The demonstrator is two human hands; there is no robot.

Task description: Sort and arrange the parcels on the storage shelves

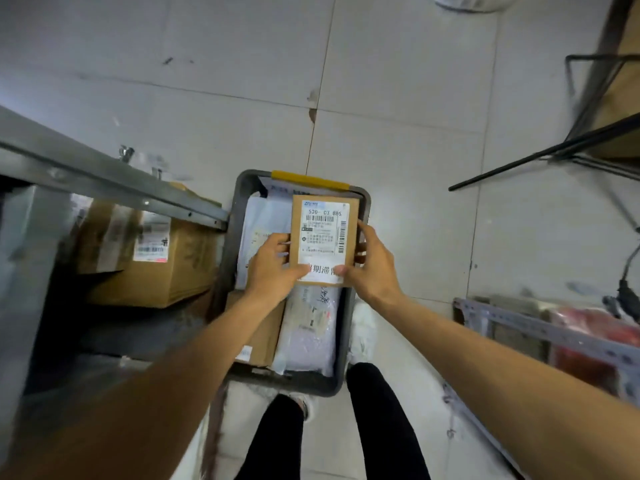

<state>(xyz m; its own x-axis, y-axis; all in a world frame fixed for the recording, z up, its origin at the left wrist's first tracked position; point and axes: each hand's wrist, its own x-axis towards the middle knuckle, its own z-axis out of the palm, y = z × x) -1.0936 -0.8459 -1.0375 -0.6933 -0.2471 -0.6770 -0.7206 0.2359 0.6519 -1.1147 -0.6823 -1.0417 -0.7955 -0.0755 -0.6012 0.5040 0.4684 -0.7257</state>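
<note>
The small cardboard parcel is up in both hands, held flat with its shipping label facing the camera, right above the far half of the grey crate. The left hand takes the near-left edge, thumb laid across the label's lower strip. The right hand takes the right edge, thumb on the near corner. Each grip is closed on the parcel, fingers curled under it. That two-sided hold looks meant for reading the label, I'd say, to choose its shelf slot.

Below, the crate sits on the tiled floor just ahead of the person's feet, with a yellow handle at its far rim. Inside lie a white poly mailer at far left, another bagged parcel at near right, and a brown carton at near left, all flat.

On the left, a metal shelf carries large cardboard boxes just beside the crate. Near right, a second rack holds a red package.
</note>
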